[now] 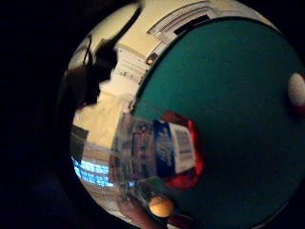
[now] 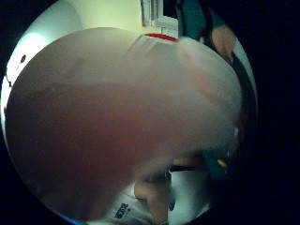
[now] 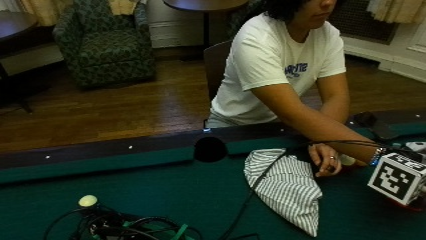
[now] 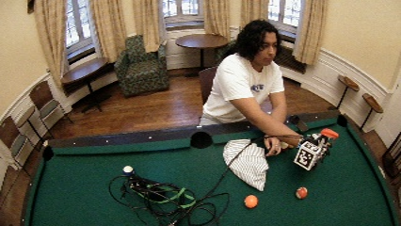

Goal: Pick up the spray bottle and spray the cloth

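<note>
Clear spray bottle (image 1: 157,152) with blue-white label and orange top.

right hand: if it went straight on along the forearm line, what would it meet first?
The right hand holds the spray bottle; beyond it the way looks like bare felt, though depth is unclear. The cloth lies off that line.
</note>
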